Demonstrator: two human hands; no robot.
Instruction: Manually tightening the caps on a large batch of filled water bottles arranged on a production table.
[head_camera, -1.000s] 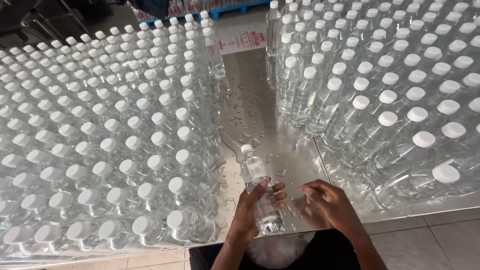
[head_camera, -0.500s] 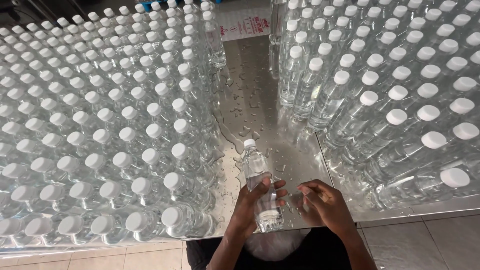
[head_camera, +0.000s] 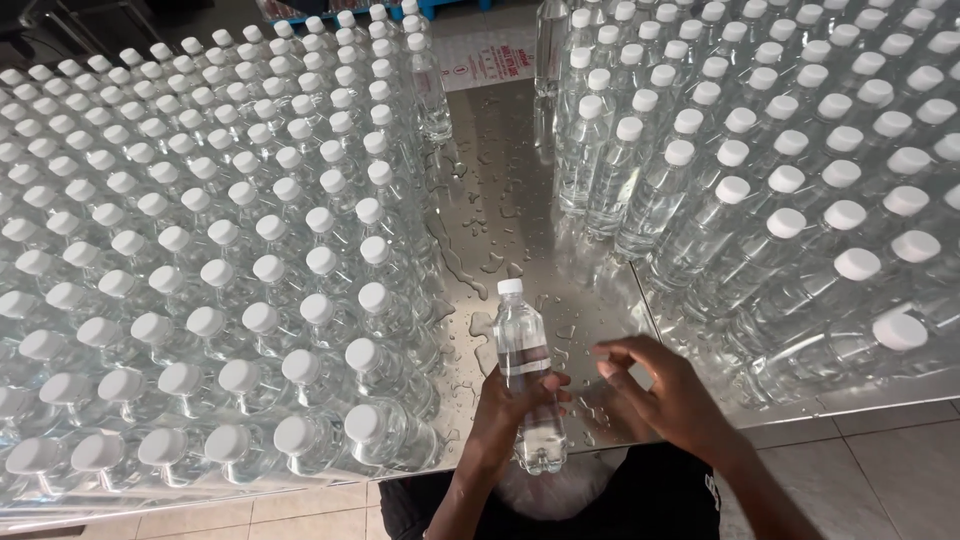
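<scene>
A clear plastic water bottle (head_camera: 523, 345) with a white cap stands on the wet steel table (head_camera: 505, 200) near its front edge. My left hand (head_camera: 512, 412) is wrapped around the bottle's lower half. My right hand (head_camera: 665, 390) hovers just right of the bottle, fingers apart and curled toward it, holding nothing.
A dense block of capped water bottles (head_camera: 200, 260) fills the left side of the table. Another block (head_camera: 790, 170) fills the right side. Between them runs a narrow wet lane with water droplets. Tiled floor (head_camera: 880, 470) lies below the table edge.
My right hand has lifted off the bottle and moved a little to the right. The left hand keeps its hold on the bottle, which stands more upright.
</scene>
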